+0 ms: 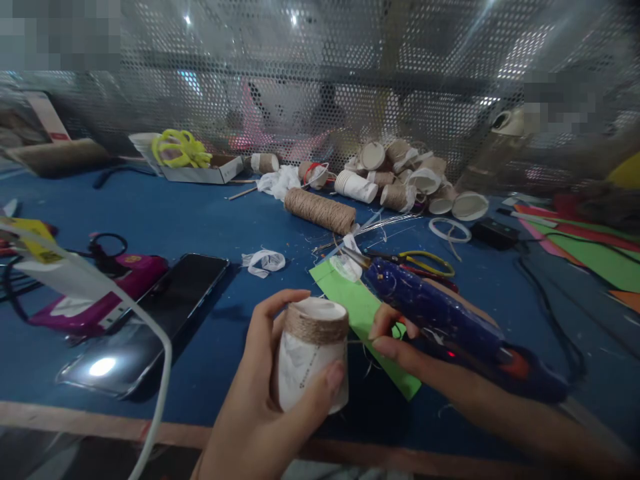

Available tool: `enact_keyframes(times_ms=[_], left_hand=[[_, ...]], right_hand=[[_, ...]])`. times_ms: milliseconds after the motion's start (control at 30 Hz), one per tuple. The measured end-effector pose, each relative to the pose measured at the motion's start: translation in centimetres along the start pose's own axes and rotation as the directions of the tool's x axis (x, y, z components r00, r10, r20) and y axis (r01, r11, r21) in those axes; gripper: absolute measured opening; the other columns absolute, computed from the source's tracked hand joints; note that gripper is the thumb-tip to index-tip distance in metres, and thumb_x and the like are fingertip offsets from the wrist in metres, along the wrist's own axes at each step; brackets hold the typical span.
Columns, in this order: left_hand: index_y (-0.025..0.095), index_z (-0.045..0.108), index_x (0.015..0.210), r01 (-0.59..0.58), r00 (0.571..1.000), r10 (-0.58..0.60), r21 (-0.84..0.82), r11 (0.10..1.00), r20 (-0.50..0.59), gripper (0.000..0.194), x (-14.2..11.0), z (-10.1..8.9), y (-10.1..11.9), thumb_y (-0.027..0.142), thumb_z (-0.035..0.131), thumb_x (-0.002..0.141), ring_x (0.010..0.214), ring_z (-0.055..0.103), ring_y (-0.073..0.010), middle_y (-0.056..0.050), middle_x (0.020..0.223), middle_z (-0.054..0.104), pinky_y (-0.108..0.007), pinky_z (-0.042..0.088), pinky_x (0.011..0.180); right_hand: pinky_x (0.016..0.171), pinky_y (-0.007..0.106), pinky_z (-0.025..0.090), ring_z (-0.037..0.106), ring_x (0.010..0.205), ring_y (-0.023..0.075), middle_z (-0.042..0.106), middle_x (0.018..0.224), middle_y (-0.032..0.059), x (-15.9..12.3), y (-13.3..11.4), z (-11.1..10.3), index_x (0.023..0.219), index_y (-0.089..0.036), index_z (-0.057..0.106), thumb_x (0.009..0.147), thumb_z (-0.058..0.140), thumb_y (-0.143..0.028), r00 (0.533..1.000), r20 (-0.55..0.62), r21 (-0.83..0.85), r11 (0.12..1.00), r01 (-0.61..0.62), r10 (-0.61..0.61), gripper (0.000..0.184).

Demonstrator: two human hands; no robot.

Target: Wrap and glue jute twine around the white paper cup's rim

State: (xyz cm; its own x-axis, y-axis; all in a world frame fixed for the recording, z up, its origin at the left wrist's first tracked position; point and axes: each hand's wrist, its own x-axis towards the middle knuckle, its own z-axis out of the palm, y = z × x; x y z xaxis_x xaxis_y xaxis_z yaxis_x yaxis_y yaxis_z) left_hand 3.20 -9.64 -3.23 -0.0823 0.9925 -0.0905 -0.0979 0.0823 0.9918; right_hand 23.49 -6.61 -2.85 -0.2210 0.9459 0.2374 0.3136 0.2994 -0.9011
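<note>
My left hand (270,393) is closed around a white paper cup (313,373), its thumb across the front. Brown twine (317,325) is wound in a band around the cup's upper part. My right hand (400,337) is closed, with a blue hot glue gun (430,310) lying across it; a red light glows on the gun's body. The metal nozzle points up and to the left, apart from the cup. A thin strand seems to run from the cup to my right fingertips, which are pinched. Beneath them lies a strip of green paper (367,313).
A twine spool (320,210) lies mid-table, with scissors (425,263) nearer. Several twine-wrapped cups (400,177) are heaped at the back before a perforated metal screen (320,80). On the left are a phone (190,287), a purple power strip (90,307) and a white cable (163,360).
</note>
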Motion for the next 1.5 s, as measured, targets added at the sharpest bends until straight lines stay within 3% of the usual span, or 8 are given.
enact_keyframes(times_ms=[133,433,667,1067,1333,1500], left_hand=[[0.035,0.055,0.122,0.021,1.0,-0.021,-0.041,0.999,-0.012,0.056,0.0,-0.1,0.0,0.041,0.087,0.076,0.071,0.068,-0.0136,0.006,0.098,0.076,-0.019,0.056,0.063],[0.035,0.056,0.123,0.112,0.993,-0.108,-0.116,0.987,0.039,0.062,0.0,-0.5,0.0,0.043,0.091,0.072,0.073,0.068,-0.0137,0.005,0.097,0.077,-0.017,0.055,0.065],[0.038,0.057,0.125,0.166,0.986,-0.16,-0.122,0.979,0.053,0.065,-0.1,-0.7,0.2,0.047,0.092,0.071,0.077,0.067,-0.0155,0.005,0.099,0.077,-0.017,0.056,0.067],[0.039,0.055,0.127,0.206,0.974,-0.184,-0.18,0.962,0.13,0.068,0.1,-1.1,-0.2,0.047,0.093,0.071,0.081,0.071,-0.0165,0.004,0.099,0.079,-0.017,0.057,0.067],[0.041,0.062,0.118,0.195,0.98,-0.184,-0.17,0.966,0.078,0.06,-0.1,-0.6,0.4,0.046,0.093,0.068,0.073,0.067,-0.0164,0.007,0.089,0.078,-0.019,0.054,0.062],[0.042,0.063,0.118,0.207,0.978,-0.197,-0.175,0.962,0.075,0.059,-0.2,-0.6,0.4,0.048,0.093,0.067,0.085,0.072,-0.0202,0.006,0.094,0.078,-0.022,0.055,0.067]], right_hand=[[0.06,0.022,0.054,0.063,0.064,0.0119,0.07,0.077,-0.0051,0.0,-0.5,0.3,0.084,-0.029,0.073,0.086,0.084,-0.029,0.998,-0.021,0.012,0.998,-0.055,0.056,0.011],[0.055,0.018,0.054,0.064,0.062,0.0099,0.069,0.077,-0.0066,0.4,0.1,0.5,0.086,-0.029,0.072,0.086,0.083,-0.029,1.0,-0.007,0.03,1.0,0.0,0.0,0.01],[0.063,0.021,0.058,0.066,0.067,0.0112,0.07,0.079,-0.0062,0.5,-0.3,0.4,0.084,-0.028,0.071,0.085,0.084,-0.027,0.999,0.028,0.076,0.997,-0.028,0.026,0.013],[0.062,0.022,0.053,0.057,0.063,0.0103,0.064,0.075,-0.0057,0.4,-0.9,0.9,0.083,-0.025,0.07,0.084,0.082,-0.03,0.987,0.043,0.152,0.976,-0.158,0.153,0.013],[0.067,0.024,0.058,0.058,0.061,0.0105,0.063,0.073,-0.0062,0.3,-0.8,1.0,0.084,-0.026,0.069,0.084,0.082,-0.029,0.981,0.086,0.241,0.952,-0.19,0.174,0.014],[0.07,0.027,0.062,0.063,0.066,0.0128,0.066,0.076,-0.0049,0.3,-0.6,1.1,0.085,-0.026,0.068,0.084,0.083,-0.038,0.974,0.091,0.239,0.945,-0.222,0.206,0.019]])
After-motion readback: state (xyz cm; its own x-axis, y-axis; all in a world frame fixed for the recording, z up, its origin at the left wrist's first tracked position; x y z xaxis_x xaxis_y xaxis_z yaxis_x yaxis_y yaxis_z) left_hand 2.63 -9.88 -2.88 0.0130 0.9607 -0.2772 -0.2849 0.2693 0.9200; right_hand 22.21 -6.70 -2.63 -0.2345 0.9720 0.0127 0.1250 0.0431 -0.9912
